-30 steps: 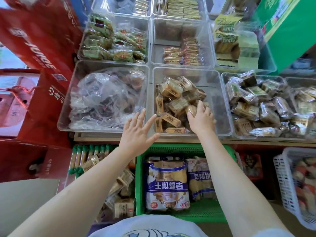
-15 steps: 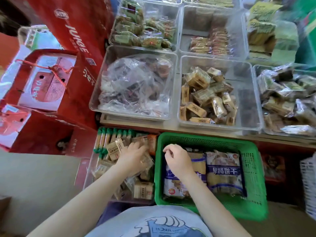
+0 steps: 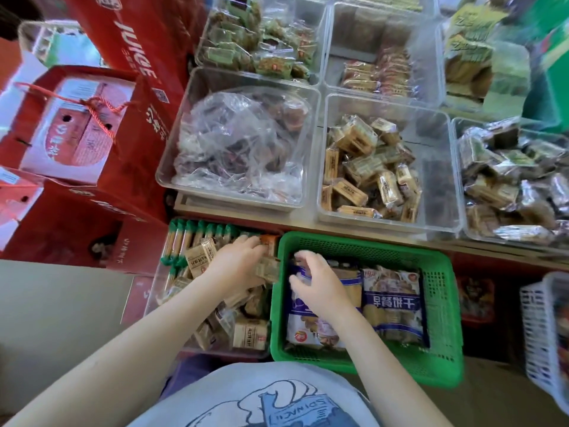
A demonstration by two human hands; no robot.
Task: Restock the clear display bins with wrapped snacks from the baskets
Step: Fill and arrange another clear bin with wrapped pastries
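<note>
My left hand point(image 3: 237, 263) reaches into a low clear bin point(image 3: 153, 291) under the shelf and grips a tan wrapped snack point(image 3: 268, 269) at the bin's right edge. More tan snacks point(image 3: 249, 334) lie loose in that bin. My right hand point(image 3: 321, 288) hovers over the left side of the green basket point(image 3: 363, 239) with loosely curled fingers and holds nothing. Blue and white bags point(image 3: 391, 303) lie in the basket. Above on the shelf, the clear display bin point(image 3: 388, 225) holds a pile of the same tan snacks point(image 3: 363, 167), with its right part bare.
Red gift boxes point(image 3: 77, 127) stack at the left. A bin with a crumpled plastic bag point(image 3: 240, 143) sits left of the tan-snack bin, and a bin of dark-wrapped snacks point(image 3: 508, 180) sits on its right. A white basket point(image 3: 542, 328) stands at far right.
Both hands came down from the tan-snack display bin to the containers below. My left hand has since closed round a tan snack; my right hand has drifted slightly over the green basket.
</note>
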